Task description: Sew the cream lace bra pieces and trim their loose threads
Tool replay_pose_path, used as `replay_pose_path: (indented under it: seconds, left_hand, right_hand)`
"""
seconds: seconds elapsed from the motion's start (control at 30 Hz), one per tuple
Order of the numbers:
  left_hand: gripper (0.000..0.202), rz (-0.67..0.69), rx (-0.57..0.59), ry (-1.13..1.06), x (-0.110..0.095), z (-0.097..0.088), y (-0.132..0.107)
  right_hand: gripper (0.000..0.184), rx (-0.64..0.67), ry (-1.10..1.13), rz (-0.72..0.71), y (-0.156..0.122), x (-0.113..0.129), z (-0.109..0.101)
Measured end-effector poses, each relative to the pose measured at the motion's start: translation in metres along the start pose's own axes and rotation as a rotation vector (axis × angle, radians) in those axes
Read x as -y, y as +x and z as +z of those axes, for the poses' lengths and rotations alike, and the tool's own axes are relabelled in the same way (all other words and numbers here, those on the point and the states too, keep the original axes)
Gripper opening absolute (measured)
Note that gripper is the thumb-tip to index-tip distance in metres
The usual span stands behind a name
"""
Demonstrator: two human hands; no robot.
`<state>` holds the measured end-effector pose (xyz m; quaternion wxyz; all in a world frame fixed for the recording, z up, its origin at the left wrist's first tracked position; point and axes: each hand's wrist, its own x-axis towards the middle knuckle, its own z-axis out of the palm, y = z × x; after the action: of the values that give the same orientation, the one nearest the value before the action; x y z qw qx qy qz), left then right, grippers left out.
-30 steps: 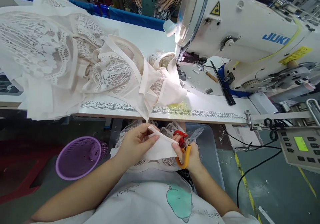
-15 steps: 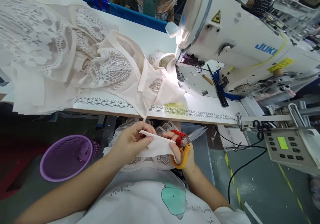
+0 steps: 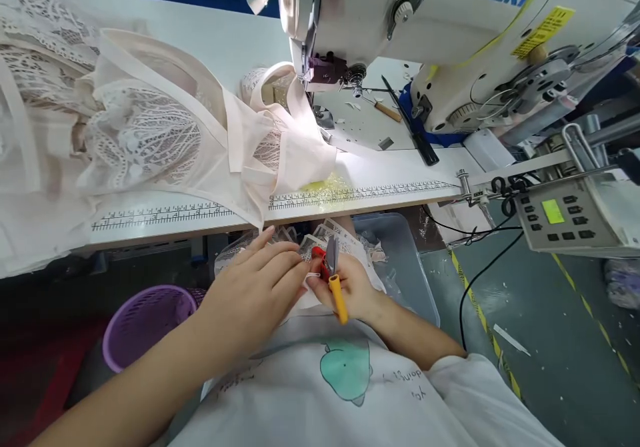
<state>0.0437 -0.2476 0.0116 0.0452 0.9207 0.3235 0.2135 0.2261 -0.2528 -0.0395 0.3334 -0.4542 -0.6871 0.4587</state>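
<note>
White shirt (image 3: 395, 414), short sleeve (image 3: 475, 387); teal cartoon print (image 3: 345, 370) (rounded, dark-outlined), dark lettering (image 3: 400, 377) beside it.

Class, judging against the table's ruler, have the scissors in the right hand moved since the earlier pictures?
Yes: against the ruler, the scissors have turned, their blades swinging left to point more squarely at the table.

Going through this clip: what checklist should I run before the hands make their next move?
1. Scissors held in the right hand: ok.
2. Blades clear of the left hand: ok, a gap shows; they point toward the table edge.
3. Blades fully shut: cannot tell.
4. Left hand's hold on the white fabric: cannot tell, the hand covers much of it.
5. Ruler strip uncovered: not ok, a lace garment crosses it.
</note>
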Motion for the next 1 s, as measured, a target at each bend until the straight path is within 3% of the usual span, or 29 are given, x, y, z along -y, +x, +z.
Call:
replay_pose_path:
  seconds: [0.13, 0.33, 0.47, 0.67, 0.77, 0.9, 1.0]
  left_hand:
    - [0.029, -0.185, 0.189, -0.261, 0.006, 0.009, 0.005]
    - [0.024, -0.718, 0.283, -1.053, 0.016, 0.007, 0.004]
    - [0.026, -0.879, 0.238, -1.266, 0.018, 0.005, 0.002]
    - [0.025, -0.881, 0.288, -1.114, 0.025, -0.002, 0.003]
    - [0.018, -0.776, 0.306, -0.933, 0.026, -0.012, 0.012]
    - [0.013, -0.568, 0.230, -0.772, 0.023, -0.028, 0.024]
    - [0.015, -0.569, 0.230, -0.786, 0.020, -0.034, 0.031]
  right_hand:
    - [0.030, 0.046, 0.033, 0.014, -0.003, 0.001, -0.007]
    - [0.024, 0.024, 0.232, -0.060, -0.005, -0.007, -0.005]
    - [0.026, 0.033, 0.276, -0.066, -0.003, -0.010, 0.000]
    - [0.030, -0.005, 0.221, -0.029, -0.002, -0.009, 0.001]
    - [0.022, -0.044, 0.192, -0.059, -0.002, -0.002, -0.002]
    - [0.015, -0.059, 0.151, -0.104, -0.003, 0.015, -0.012]
    - [0.016, -0.082, 0.077, -0.122, -0.003, 0.027, -0.020]
